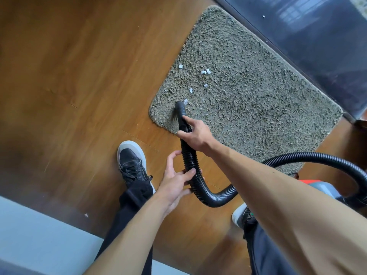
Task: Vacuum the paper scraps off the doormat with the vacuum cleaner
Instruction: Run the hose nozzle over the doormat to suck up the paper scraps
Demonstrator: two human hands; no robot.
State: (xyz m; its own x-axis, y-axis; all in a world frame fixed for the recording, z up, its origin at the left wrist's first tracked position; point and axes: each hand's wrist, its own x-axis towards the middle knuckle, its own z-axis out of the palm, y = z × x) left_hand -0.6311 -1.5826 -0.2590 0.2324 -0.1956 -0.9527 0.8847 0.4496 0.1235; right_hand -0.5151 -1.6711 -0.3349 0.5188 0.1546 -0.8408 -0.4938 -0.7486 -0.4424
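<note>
A shaggy grey-green doormat (pixel 248 80) lies on the wooden floor. Several white paper scraps (pixel 205 72) sit on its left part. The black ribbed vacuum hose (pixel 210 196) ends in a smooth nozzle (pixel 179 107) whose tip touches the mat's near-left corner, right beside one scrap (pixel 185 101). My right hand (pixel 195 133) grips the hose just behind the nozzle. My left hand (pixel 175 180) holds the hose lower down, fingers curled round it. The hose loops right to the vacuum body (pixel 319 187), grey with a red part, mostly hidden behind my right arm.
A dark glass door (pixel 317 46) and its threshold run along the mat's far edge. My black shoes (pixel 133 163) stand on the wooden floor (pixel 79 76) near the mat. One stray scrap (pixel 86 215) lies on the floor near a pale grey surface (pixel 39 235) at bottom left.
</note>
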